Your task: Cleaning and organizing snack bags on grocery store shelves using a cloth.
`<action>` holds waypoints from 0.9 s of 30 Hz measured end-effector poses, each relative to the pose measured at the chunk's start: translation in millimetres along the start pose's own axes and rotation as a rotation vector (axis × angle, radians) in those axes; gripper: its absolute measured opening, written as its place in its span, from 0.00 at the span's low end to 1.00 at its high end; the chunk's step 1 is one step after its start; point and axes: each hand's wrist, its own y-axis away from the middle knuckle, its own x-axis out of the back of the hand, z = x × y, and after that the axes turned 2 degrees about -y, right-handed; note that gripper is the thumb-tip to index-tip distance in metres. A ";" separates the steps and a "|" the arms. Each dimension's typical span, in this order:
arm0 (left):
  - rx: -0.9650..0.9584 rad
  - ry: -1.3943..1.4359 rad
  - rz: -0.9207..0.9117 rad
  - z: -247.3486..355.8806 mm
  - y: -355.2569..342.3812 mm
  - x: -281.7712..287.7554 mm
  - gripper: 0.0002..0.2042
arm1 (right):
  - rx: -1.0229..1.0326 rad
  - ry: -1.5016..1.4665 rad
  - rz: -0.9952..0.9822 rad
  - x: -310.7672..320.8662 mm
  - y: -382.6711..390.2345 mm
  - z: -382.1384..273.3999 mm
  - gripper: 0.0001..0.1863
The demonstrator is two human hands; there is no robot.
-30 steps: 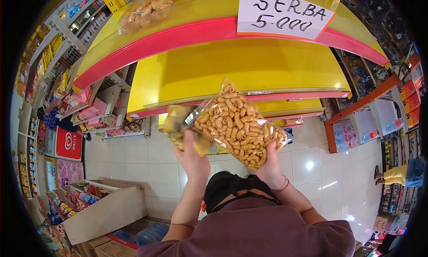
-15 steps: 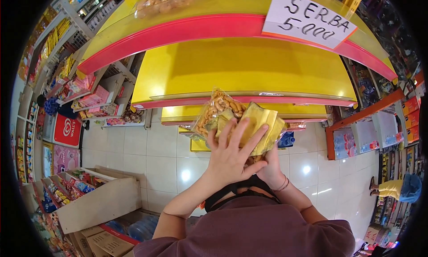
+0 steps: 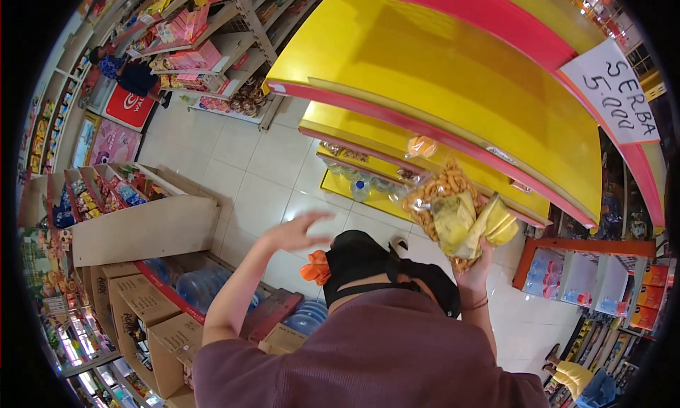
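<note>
A clear bag of curly orange-brown snacks (image 3: 449, 181) is in my right hand (image 3: 479, 266), over the floor in front of the yellow shelves. Lying against the bag, and held with it, is a folded yellow cloth-like piece (image 3: 455, 222) with dark patches; its exact kind is hard to tell. My right fingers are mostly hidden behind them. My left hand (image 3: 301, 232) is off to the left in the air, fingers apart, holding nothing. A black bag (image 3: 360, 256) hangs at my front, with an orange bunched cloth (image 3: 316, 268) at its left side.
Yellow shelves (image 3: 439, 75) with pink-red edges rise ahead; a white handwritten sign (image 3: 613, 91) hangs at right. Cardboard boxes (image 3: 145, 302) and large blue water bottles (image 3: 202, 289) stand at lower left. A slanted snack rack (image 3: 142, 227) is left. Other people are at far left and lower right.
My left hand has left the yellow piece and moved left, opening. My right hand has carried the bag and yellow piece to the right. The view has turned, showing more of the left side.
</note>
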 end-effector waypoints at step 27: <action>0.278 0.039 -0.084 -33.0 20.3 -64.1 0.15 | 0.186 -0.091 0.507 75.4 -201.8 62.4 0.37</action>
